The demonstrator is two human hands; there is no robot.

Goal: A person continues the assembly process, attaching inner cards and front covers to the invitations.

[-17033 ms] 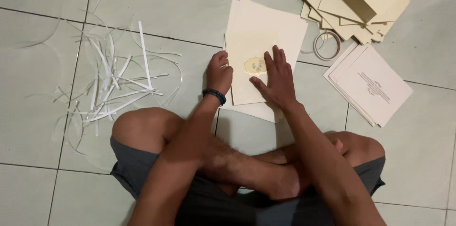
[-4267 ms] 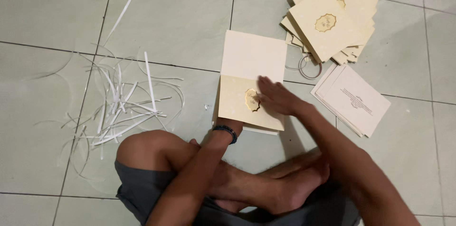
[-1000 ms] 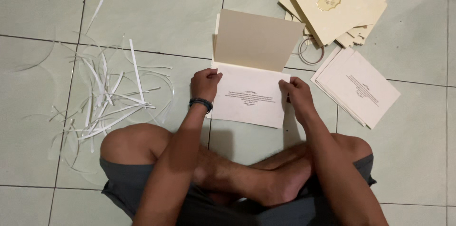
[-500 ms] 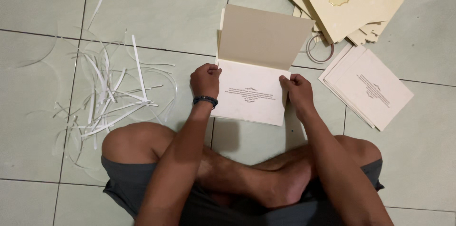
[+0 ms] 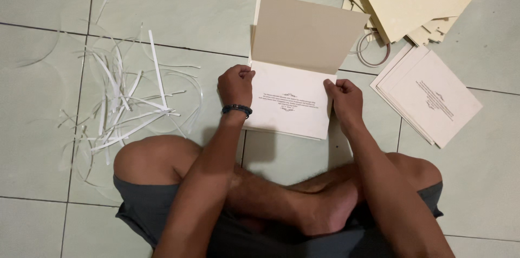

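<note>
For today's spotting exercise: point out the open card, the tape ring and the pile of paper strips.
Open card (image 5: 290, 109): head view, on its printed lower panel.
Tape ring (image 5: 374, 53): head view, on its visible lower rim.
Paper strips (image 5: 127, 103): head view, on the middle of the pile.

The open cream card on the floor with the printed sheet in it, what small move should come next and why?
Probably press the printed sheet flat and square against the fold. The left hand and right hand pinch its two upper corners just under the raised cream flap, so the sheet looks seated but not smoothed, and the flap stands open above it.
</note>
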